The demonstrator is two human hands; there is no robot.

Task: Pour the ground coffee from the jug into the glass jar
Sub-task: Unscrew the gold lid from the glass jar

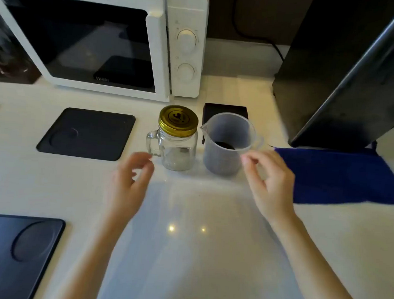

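A clear glass jar (179,151) with a side handle stands upright on the white counter, its gold lid (178,120) on top. Right beside it stands a translucent plastic jug (226,146) with dark ground coffee (224,145) in the bottom, spout pointing left and handle to the right. My left hand (131,179) hovers just left of the jar's handle, fingers curled and apart, holding nothing. My right hand (270,180) hangs just right of the jug near its handle, fingers apart, empty.
A white microwave (101,37) stands at the back left. Black mats lie at the left (87,133) and front left (9,253). A small black block (224,110) sits behind the jug. A blue cloth (341,178) and a tall black appliance (337,65) occupy the right.
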